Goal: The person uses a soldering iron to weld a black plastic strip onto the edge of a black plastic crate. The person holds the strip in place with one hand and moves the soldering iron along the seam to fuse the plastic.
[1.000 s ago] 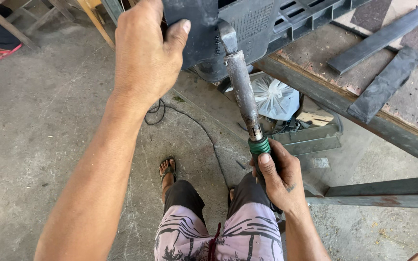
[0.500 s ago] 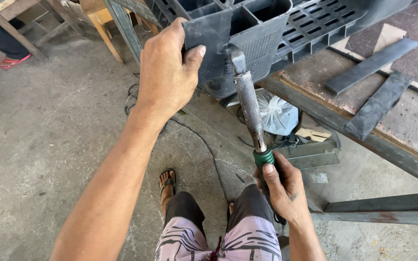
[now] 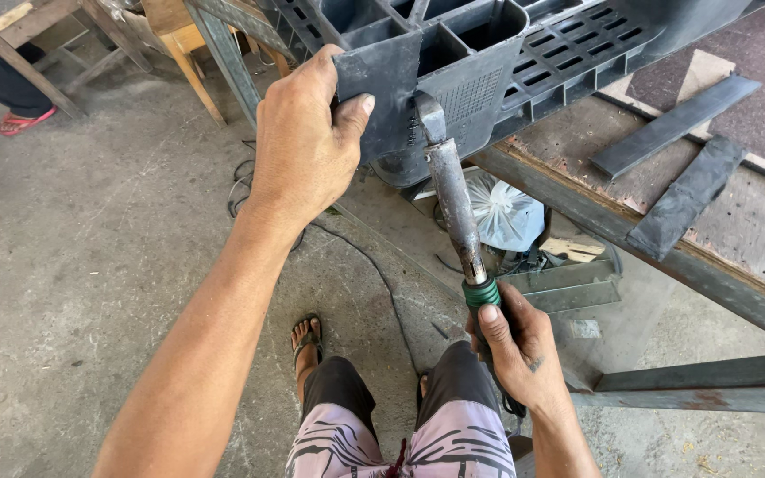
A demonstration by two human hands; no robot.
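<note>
Left hand (image 3: 305, 146): clenched on the near corner of a dark grey plastic crate (image 3: 453, 62), thumb pressed flat on its outer wall, fingers wrapped over the edge. Crate: ribbed and slotted, resting on the bench (image 3: 666, 257) at far right, its corner overhanging the near edge. Right hand (image 3: 515, 345): fingers closed round the green-collared grip of a long metal heating iron (image 3: 452, 190). Iron: long axis runs near-to-far, leaning slightly left; tip points away and up, touching the crate's corner wall just right of the thumb. Two dark flat strips (image 3: 679, 168) lie on the bench at right. White plastic bag (image 3: 506, 212) beneath bench; black cable (image 3: 374, 265) on concrete floor (image 3: 90, 265).
</note>
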